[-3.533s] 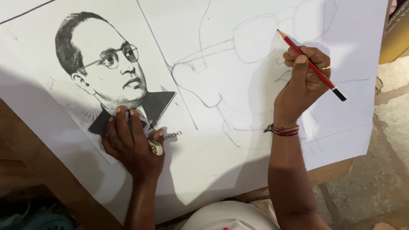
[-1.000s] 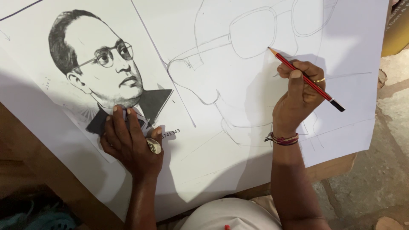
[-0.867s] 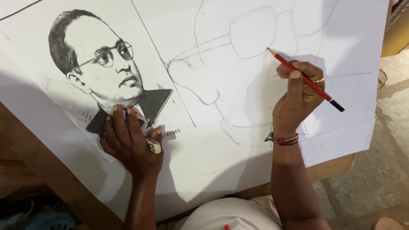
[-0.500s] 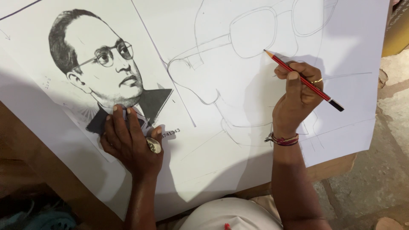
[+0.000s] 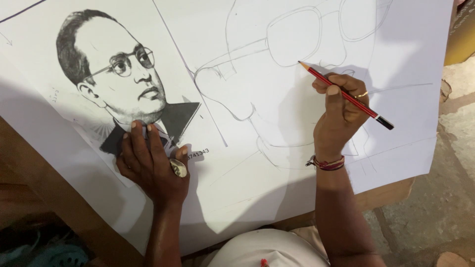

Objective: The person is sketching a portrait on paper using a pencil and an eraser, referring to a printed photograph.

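Observation:
A large white drawing sheet (image 5: 277, 198) lies on a tilted wooden board. A faint pencil outline of a head with glasses (image 5: 297, 34) is on it. My right hand (image 5: 339, 111) grips a red pencil (image 5: 346, 95), its tip touching the paper just below the sketched glasses. A thin ring and a thread wristband are on that hand. My left hand (image 5: 151, 165) lies flat on the lower edge of a printed black-and-white portrait (image 5: 116, 79) of a person with glasses, pressing it to the sheet. A large ring sits on one finger.
The wooden board's edge (image 5: 49, 188) shows at lower left and under the sheet at right. Rough stone floor (image 5: 435, 207) lies to the right. A yellow object (image 5: 462, 39) is at the top right corner. Dark clutter sits at bottom left.
My right hand has slid slightly left and up with the pencil, bringing its tip under the sketched glasses. My left hand has stayed on the portrait.

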